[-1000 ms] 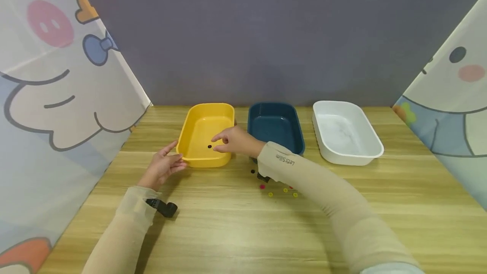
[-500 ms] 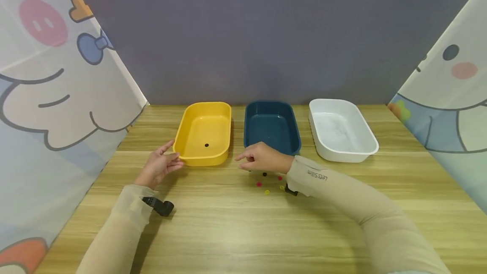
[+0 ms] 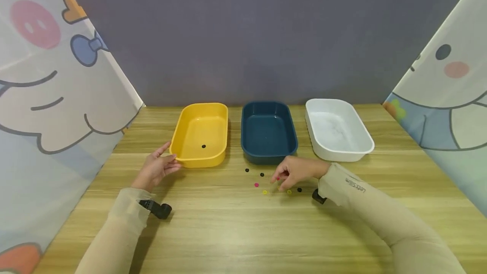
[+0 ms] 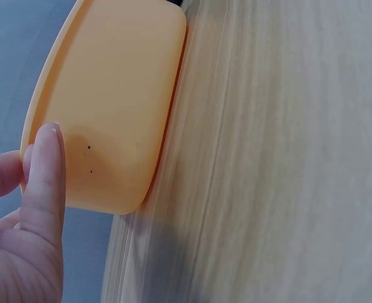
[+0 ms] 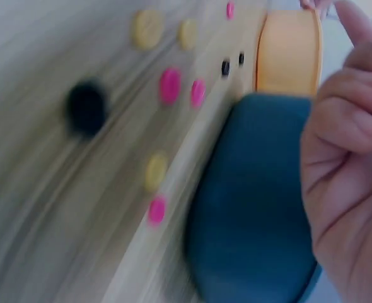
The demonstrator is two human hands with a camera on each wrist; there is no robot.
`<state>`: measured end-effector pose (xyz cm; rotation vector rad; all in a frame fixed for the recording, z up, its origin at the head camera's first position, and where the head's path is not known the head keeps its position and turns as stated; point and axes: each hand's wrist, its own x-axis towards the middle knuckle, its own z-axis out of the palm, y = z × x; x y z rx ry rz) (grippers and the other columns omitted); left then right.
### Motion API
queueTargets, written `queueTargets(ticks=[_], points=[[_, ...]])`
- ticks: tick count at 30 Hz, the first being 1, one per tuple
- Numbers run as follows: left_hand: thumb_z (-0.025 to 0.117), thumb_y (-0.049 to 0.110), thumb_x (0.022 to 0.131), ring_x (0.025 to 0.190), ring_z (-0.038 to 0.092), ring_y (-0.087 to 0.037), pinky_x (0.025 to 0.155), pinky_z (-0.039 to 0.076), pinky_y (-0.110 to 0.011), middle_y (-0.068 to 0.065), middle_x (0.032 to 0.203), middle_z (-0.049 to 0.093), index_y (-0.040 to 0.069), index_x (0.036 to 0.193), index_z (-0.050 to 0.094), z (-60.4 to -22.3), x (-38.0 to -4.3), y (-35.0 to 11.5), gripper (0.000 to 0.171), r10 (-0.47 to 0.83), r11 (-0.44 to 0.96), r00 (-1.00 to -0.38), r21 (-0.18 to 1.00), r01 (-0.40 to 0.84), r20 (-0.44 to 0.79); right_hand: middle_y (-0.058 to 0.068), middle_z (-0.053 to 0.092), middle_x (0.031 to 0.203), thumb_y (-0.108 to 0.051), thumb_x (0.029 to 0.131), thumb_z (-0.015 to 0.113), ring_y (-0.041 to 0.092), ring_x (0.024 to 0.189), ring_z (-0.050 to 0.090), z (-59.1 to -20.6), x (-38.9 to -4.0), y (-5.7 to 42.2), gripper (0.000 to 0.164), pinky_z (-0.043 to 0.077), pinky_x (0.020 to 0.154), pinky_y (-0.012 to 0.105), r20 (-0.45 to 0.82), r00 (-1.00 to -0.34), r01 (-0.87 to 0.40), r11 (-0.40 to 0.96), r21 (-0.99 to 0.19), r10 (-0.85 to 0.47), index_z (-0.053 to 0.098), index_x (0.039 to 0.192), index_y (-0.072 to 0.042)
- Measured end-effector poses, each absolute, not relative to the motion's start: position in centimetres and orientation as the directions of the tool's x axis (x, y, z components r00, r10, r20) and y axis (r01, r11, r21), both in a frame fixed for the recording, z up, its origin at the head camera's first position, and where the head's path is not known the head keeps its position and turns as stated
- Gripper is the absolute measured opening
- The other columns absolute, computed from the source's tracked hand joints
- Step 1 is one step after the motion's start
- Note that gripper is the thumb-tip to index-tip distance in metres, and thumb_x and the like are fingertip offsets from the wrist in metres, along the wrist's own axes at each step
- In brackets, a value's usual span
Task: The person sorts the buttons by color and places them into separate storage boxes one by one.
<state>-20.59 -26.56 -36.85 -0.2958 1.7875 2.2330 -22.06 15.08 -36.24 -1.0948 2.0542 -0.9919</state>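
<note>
My left hand [image 3: 156, 170] grips the near left corner of a yellow tray [image 3: 201, 163], its thumb against the wall in the left wrist view. One black button [image 3: 203, 146] lies inside that tray. Over a scatter of small buttons reaches my right hand [image 3: 298, 169], thumb and index finger apart and pointing down, with nothing seen between them. Around it on the table lie a pink button [image 3: 256, 185], yellow buttons [image 3: 265, 192] and black buttons [image 3: 262, 174]. The right wrist view shows several pink buttons [image 5: 169, 86] and yellow ones; the hand partly hides some in the head view.
A dark blue tray [image 3: 268, 160] stands in the middle, just behind the buttons. To its right is a white tray [image 3: 344, 156]. A grey wall [image 3: 243, 37] rises behind the wooden table [image 3: 213, 231], with cartoon-printed panels on both sides.
My right hand has drawn back from over the yellow tray, moving right and nearer to the scattered buttons. My left hand keeps its hold on the tray. The whole view has drifted slightly.
</note>
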Motion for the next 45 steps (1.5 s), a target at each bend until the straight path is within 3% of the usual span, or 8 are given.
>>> queueTargets(ticks=[8, 20, 29, 38, 45], points=[[0.042, -0.003, 0.100, 0.063, 0.066, -0.012, 0.068, 0.059, -0.023, -0.006, 0.074, 0.063, 0.014, 0.155, 0.000, -36.9, -20.6, -26.8, 0.071, 0.092, -0.199, -0.944, 0.923, -0.330, -0.317, -0.011, 0.040, 0.059, 0.005, 0.079, 0.071, -0.002, 0.052, 0.032, -37.0, -22.3, 18.9, 0.022, 0.027, 0.048, 0.014, -0.152, -0.492, -0.378, 0.368, -0.850, -0.857, 0.065, 0.097, 0.016], [0.041, -0.003, 0.100, 0.064, 0.066, -0.012, 0.068, 0.059, -0.024, -0.006, 0.073, 0.064, 0.013, 0.154, -0.001, -37.0, -20.5, -27.0, 0.071, 0.113, -0.219, -0.948, 0.923, -0.316, -0.298, -0.010, 0.040, 0.060, 0.002, 0.078, 0.072, -0.001, 0.054, 0.034, -37.1, -22.3, 21.7, 0.018, 0.031, 0.050, 0.013, -0.182, -0.521, -0.352, 0.404, -0.844, -0.834, 0.066, 0.092, 0.012], [0.040, -0.005, 0.099, 0.063, 0.066, -0.011, 0.067, 0.059, -0.021, -0.005, 0.072, 0.064, 0.011, 0.154, 0.001, -36.8, -20.3, -26.5, 0.069, 0.059, -0.180, -0.954, 0.937, -0.299, -0.293, -0.010, 0.038, 0.065, 0.009, 0.077, 0.072, 0.000, 0.058, 0.032, -38.4, -23.0, 21.7, 0.021, 0.027, 0.050, 0.014, -0.183, -0.439, -0.339, 0.351, -0.873, -0.880, 0.065, 0.095, 0.017], [0.040, -0.004, 0.100, 0.063, 0.066, -0.010, 0.067, 0.058, -0.020, -0.005, 0.074, 0.063, 0.011, 0.154, 0.003, -36.8, -20.2, -26.3, 0.068, 0.042, -0.151, -0.952, 0.940, -0.305, -0.302, -0.001, 0.066, 0.079, 0.008, 0.074, 0.073, 0.002, 0.073, 0.054, -38.9, -22.6, 20.6, 0.013, 0.050, 0.061, 0.016, -0.239, -0.520, -0.370, 0.468, -0.802, -0.820, 0.073, 0.087, 0.010], [0.041, -0.004, 0.100, 0.061, 0.066, -0.010, 0.066, 0.059, -0.021, -0.004, 0.072, 0.063, 0.011, 0.154, 0.004, -36.7, -20.3, -26.3, 0.067, 0.024, -0.135, -0.951, 0.942, -0.308, -0.307, 0.007, 0.071, 0.083, 0.011, 0.073, 0.071, 0.001, 0.076, 0.058, -38.9, -22.5, 20.2, 0.014, 0.053, 0.064, 0.017, -0.262, -0.533, -0.367, 0.499, -0.785, -0.804, 0.074, 0.087, 0.008]])
